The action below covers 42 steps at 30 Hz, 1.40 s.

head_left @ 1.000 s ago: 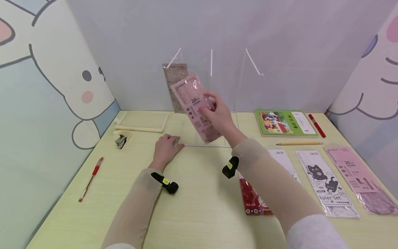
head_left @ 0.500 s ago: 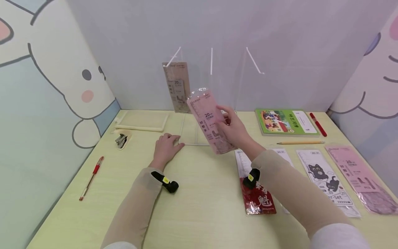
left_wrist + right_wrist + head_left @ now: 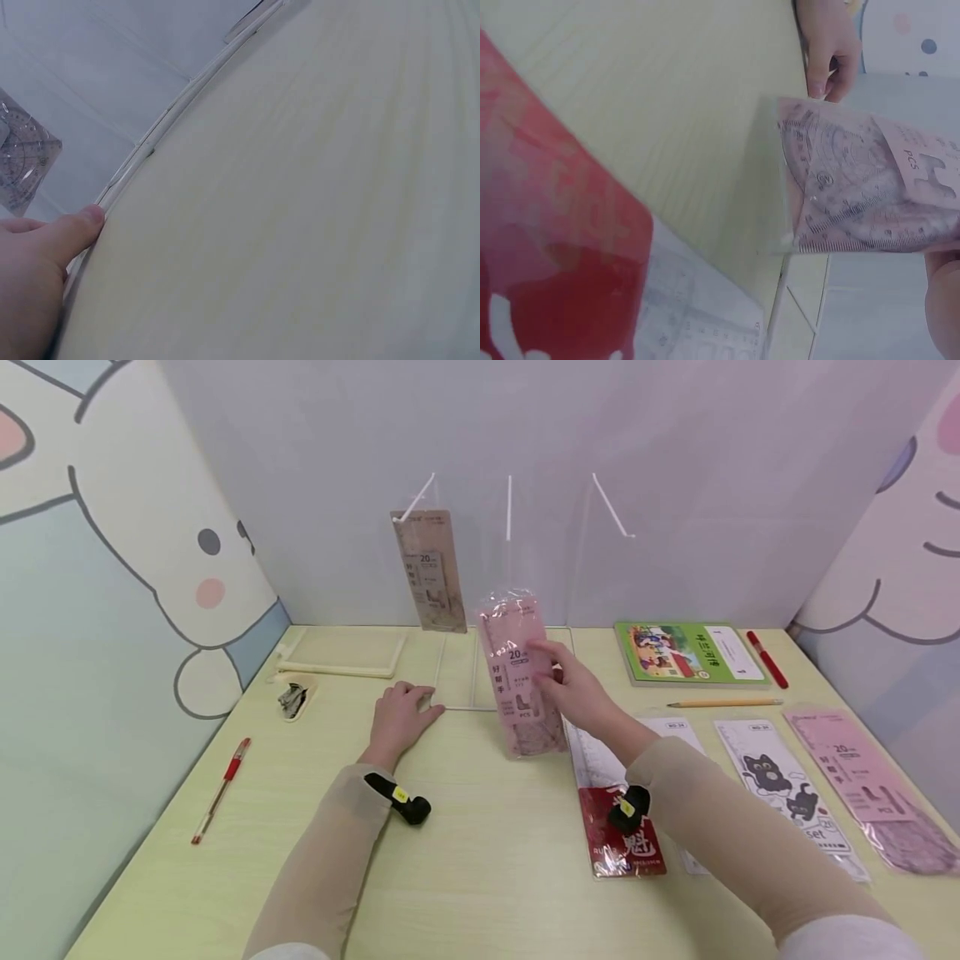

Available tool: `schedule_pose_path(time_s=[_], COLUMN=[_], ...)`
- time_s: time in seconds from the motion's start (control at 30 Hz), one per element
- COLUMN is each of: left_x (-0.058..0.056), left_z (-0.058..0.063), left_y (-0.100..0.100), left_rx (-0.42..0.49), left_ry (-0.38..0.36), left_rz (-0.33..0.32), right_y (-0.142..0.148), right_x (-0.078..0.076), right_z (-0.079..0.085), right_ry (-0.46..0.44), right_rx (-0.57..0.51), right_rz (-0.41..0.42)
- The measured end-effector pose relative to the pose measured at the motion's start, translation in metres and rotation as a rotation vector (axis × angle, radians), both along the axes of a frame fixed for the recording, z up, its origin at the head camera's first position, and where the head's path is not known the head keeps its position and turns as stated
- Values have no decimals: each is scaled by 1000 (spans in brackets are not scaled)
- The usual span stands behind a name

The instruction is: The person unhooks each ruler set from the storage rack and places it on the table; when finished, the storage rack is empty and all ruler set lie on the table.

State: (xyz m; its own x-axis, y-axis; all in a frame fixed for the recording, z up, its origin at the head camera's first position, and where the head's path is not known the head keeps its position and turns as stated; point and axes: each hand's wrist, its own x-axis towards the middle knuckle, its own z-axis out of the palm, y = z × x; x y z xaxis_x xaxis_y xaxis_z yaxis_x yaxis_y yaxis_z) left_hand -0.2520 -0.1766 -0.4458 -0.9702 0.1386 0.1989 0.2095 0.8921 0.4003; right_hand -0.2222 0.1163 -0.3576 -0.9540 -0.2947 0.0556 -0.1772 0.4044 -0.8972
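My right hand (image 3: 581, 693) pinches a pink ruler-set packet (image 3: 510, 664) by its right edge, above the table and in front of the white wire rack (image 3: 480, 709). Through the clear lower end of the packet (image 3: 840, 176), a protractor and a set square show in the right wrist view. My left hand (image 3: 400, 718) holds the front left corner of the rack's base; its thumb (image 3: 82, 225) lies on the white wire in the left wrist view. A brown ruler-set packet (image 3: 429, 572) hangs from the left one of the rack's three prongs.
On the right lie a red-and-white ruler packet (image 3: 618, 839), a cat ruler-set packet (image 3: 776, 785), another pink packet (image 3: 847, 760), a pencil (image 3: 723, 703), a green book (image 3: 712, 660) and a red marker (image 3: 767, 660). A red pen (image 3: 225, 781) and a cream frame (image 3: 337, 672) lie left.
My right hand has drawn the pink packet down and to the right, away from the hanging brown packet, and turned it more upright. The left hand stays on the rack's corner.
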Motion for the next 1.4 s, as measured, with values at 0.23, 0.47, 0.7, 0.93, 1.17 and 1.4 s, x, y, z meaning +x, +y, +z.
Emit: schedule_pose_path(time_s=[0.23, 0.47, 0.7, 0.93, 1.17, 1.4], left_x=[-1, -1, 0, -1, -3, -4], left_z=[-1, -2, -2, -2, -4, -5], left_y=[0, 0, 0, 0, -1, -2], left_rx=[-9, -18, -10, -15, -22, -22], left_ry=[-5, -1, -1, -5, -1, -16], left_rz=[0, 3, 8, 6, 11, 6], right_y=[8, 17, 20, 22, 24, 22], right_x=[2, 5, 16, 32, 42, 49], right_z=[-10, -19, -27, -33, -42, -50], right_ry=[-52, -2, 60, 109, 143, 175], right_rx=[25, 187, 378, 566, 633, 737], right_rz=[60, 168, 261, 265, 275, 361])
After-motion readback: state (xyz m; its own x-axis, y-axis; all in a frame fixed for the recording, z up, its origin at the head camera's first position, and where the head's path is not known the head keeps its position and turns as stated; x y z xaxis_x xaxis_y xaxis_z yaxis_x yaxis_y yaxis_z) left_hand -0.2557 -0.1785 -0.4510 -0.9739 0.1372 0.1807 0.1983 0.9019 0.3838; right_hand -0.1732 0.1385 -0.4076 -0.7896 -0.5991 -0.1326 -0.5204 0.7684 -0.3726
